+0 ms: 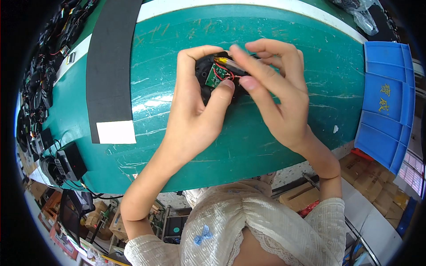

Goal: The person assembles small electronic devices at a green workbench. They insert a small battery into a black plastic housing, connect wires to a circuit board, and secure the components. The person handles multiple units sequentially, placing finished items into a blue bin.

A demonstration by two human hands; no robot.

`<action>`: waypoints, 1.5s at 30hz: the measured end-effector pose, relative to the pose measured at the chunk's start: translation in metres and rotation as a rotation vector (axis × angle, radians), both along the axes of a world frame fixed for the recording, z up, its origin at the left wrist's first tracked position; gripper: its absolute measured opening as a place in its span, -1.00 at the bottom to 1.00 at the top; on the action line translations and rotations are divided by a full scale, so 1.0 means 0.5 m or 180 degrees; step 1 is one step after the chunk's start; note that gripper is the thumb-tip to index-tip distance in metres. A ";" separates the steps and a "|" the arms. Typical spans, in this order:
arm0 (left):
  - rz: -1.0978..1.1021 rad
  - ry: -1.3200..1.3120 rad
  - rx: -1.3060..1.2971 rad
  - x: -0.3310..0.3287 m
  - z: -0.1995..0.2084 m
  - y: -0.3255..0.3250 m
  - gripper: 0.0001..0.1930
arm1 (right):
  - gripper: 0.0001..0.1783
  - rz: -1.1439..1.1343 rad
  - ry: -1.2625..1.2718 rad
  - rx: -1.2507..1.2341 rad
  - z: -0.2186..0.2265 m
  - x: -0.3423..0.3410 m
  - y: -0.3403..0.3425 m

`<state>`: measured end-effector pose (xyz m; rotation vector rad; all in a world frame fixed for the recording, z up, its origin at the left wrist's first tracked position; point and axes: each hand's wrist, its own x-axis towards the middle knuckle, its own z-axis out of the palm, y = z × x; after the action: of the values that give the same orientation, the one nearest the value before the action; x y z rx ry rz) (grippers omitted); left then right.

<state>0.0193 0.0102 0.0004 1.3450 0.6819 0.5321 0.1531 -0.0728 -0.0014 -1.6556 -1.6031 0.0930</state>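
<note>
Both hands meet over a black plastic housing (205,66) near the middle of the green bench. Inside it sit a small green circuit board (213,79), thin red wires (220,71) and a silver pouch battery (234,67) with yellow tape at one end. My left hand (197,99) wraps round the housing's left side, its thumb pressing by the board's lower edge. My right hand (284,88) is over the right side, thumb and forefinger near the wires and battery; the forefinger is blurred. Whether a wire is pinched between them is hard to see.
A dark grey mat strip (111,66) with a white patch lies on the green bench (168,35) to the left. Several black wired units (42,71) pile up at the far left, above a black box (71,162). A blue plastic bin (384,102) stands at the right edge.
</note>
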 end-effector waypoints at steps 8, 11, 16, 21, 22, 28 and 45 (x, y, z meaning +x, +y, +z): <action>0.0029 -0.0411 -0.0805 -0.002 0.001 0.009 -0.66 | -0.67 0.0081 0.1343 -0.0343 -0.006 0.029 0.001; -0.0003 -0.0391 -0.0705 -0.004 0.004 0.005 -0.73 | -0.62 0.0189 0.0252 -0.0544 -0.009 0.044 -0.001; 0.0021 -0.0697 -0.0557 0.004 -0.004 0.004 -0.76 | -0.60 0.0509 0.1251 -0.0650 -0.009 0.028 0.002; 0.0078 -0.0920 -0.0213 0.008 -0.023 -0.003 -0.77 | -0.58 0.0611 0.1384 -0.0710 -0.001 0.021 0.001; 0.0084 -0.0928 -0.0101 0.008 -0.025 -0.002 -0.77 | -0.58 0.0619 0.1463 -0.0567 -0.009 0.016 0.002; -0.0077 -0.1228 0.0794 0.004 -0.034 0.000 -0.69 | -0.54 0.0851 0.1351 -0.0335 -0.003 0.017 -0.009; 0.0077 -0.0730 0.1489 0.002 -0.039 -0.008 -0.62 | -0.59 0.0779 0.2334 -0.0405 -0.001 -0.004 -0.016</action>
<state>0.0201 0.0061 -0.0189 1.6770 0.3959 0.8888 0.1510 -0.0811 -0.0019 -1.2806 -1.2232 0.8411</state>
